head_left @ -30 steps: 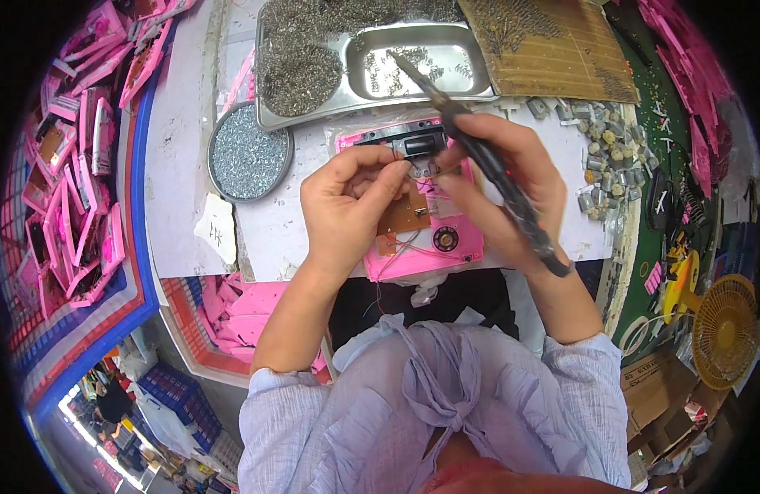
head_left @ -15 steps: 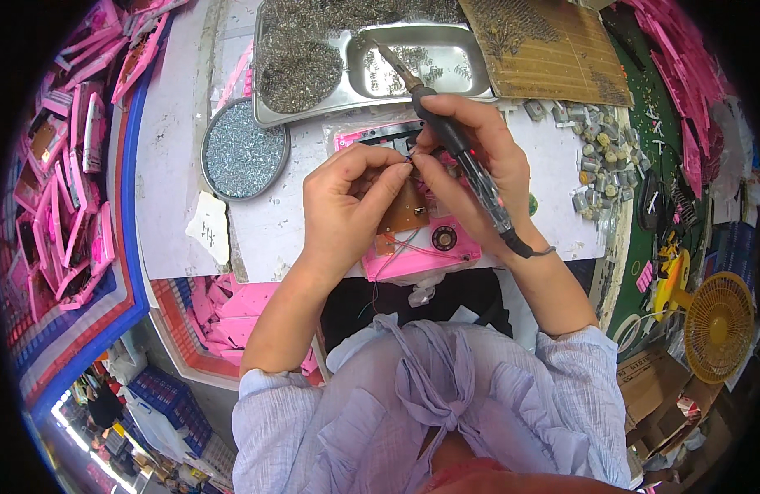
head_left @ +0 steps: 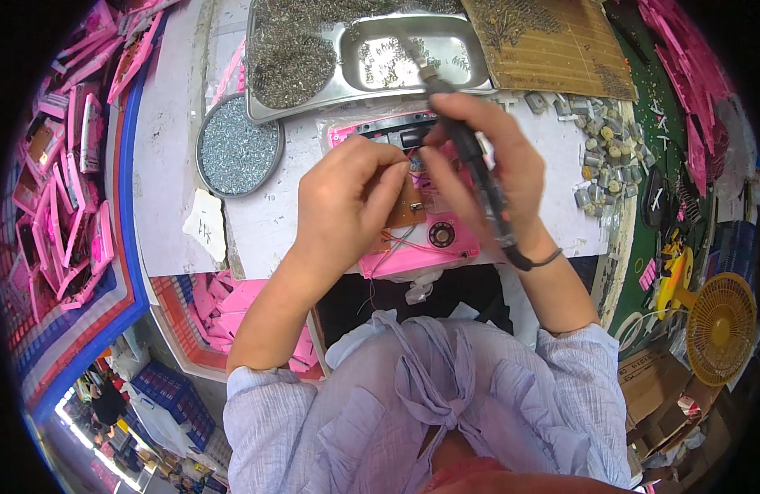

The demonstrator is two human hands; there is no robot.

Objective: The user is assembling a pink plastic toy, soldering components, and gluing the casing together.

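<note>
A pink plastic casing (head_left: 466, 249) lies in front of me, holding a brown circuit board (head_left: 403, 216), thin wires and a round black part (head_left: 441, 235). My left hand (head_left: 334, 198) is over the board's left side, thumb and forefinger pinched together; whatever sits between them is too small to make out. My right hand (head_left: 516, 169), blurred by motion, grips a black-handled soldering iron (head_left: 484, 185), its metal tip pointing up and away over the steel tray. A dark cylindrical part (head_left: 413, 137) with a red wire shows between the hands.
Behind the casing stands a steel tray (head_left: 371, 97) of small springs, beside a brown board (head_left: 553, 70) strewn with metal pieces. A round dish of screws (head_left: 240, 146) is at left. Small motors (head_left: 602, 152) cluster at right, and a yellow fan (head_left: 720, 329) stands farther right.
My right hand has drawn away from the left fingertips, moving slightly right with the soldering iron. The left hand stays pinched near the same spot, and more of the dark cylindrical part shows.
</note>
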